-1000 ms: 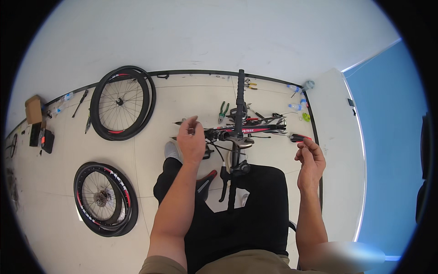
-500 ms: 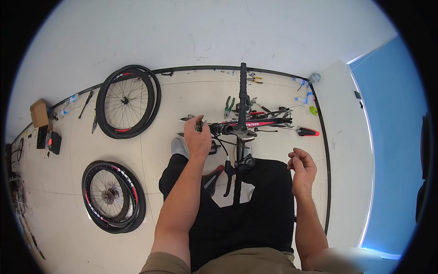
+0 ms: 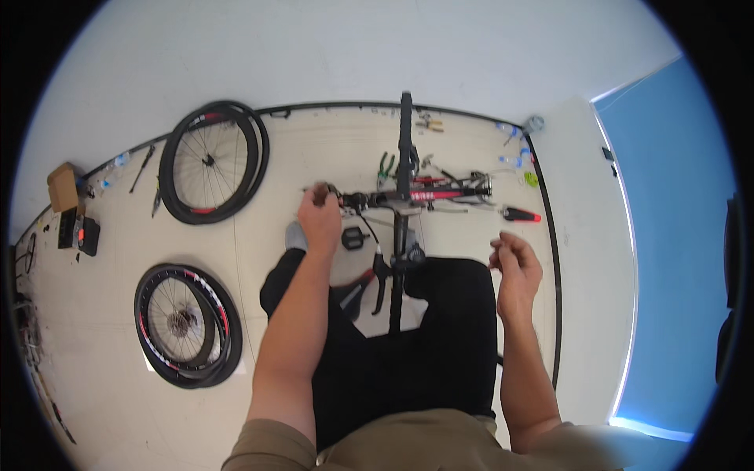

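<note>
A bicycle frame in black and red lies between my legs with its drop handlebar standing across it. My left hand is at the fork end, left of the handlebar. Its fingers are curled round the fork, which they mostly hide. My right hand is raised over the floor beside my right knee, apart from the bicycle. Its fingers are bent against the thumb; anything between them is too small to make out. A black pedal and a dark saddle show near my left forearm.
Wheels with tyres lean at the wall on the left, and more wheels lie nearer. Green-handled pliers and other tools lie beyond the frame. A black-and-red tool and plastic bottles are at the right; an open cardboard box sits far left.
The whole view has shifted a little, so things sit further left and higher. The pedal beside my left wrist shows more fully. My left hand stays at the fork; my right hand remains raised.
</note>
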The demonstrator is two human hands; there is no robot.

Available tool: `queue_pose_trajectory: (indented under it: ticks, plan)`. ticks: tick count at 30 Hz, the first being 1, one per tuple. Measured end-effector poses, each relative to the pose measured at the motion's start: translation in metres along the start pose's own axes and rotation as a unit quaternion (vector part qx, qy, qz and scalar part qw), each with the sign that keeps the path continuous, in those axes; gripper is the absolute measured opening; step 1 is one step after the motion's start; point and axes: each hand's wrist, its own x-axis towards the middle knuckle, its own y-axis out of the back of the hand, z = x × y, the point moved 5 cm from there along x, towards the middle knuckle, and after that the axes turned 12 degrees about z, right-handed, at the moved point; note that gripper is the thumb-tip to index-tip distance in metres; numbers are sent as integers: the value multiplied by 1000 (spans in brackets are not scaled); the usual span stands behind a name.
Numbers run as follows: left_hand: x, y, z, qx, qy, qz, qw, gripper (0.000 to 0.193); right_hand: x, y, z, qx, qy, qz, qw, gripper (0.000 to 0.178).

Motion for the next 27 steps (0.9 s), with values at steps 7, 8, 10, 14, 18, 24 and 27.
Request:
queue_pose_trajectory:
  ticks: [7,8,10,14,18,24,27]
  plan:
    - [-22,26,7,-106,248,47,962,33,-4,1,-27,31,31,-1,999,25]
    - [-24,32,3,-113,269,50,955,33,-4,2,-31,37,38,-4,999,25]
    - [-29,38,-1,-126,295,55,946,34,-4,1,-43,52,43,-7,998,26]
    - [-40,45,-1,-137,316,58,937,33,-1,-2,-79,76,88,-27,993,25]
    - [-47,30,15,-166,302,64,937,34,8,-22,-145,71,181,-72,978,25]
    - [-16,29,7,-152,148,142,967,30,41,-170,-199,-40,285,-199,937,29]
    - [20,14,24,-168,108,175,964,34,92,-304,-159,-202,383,-291,853,34]
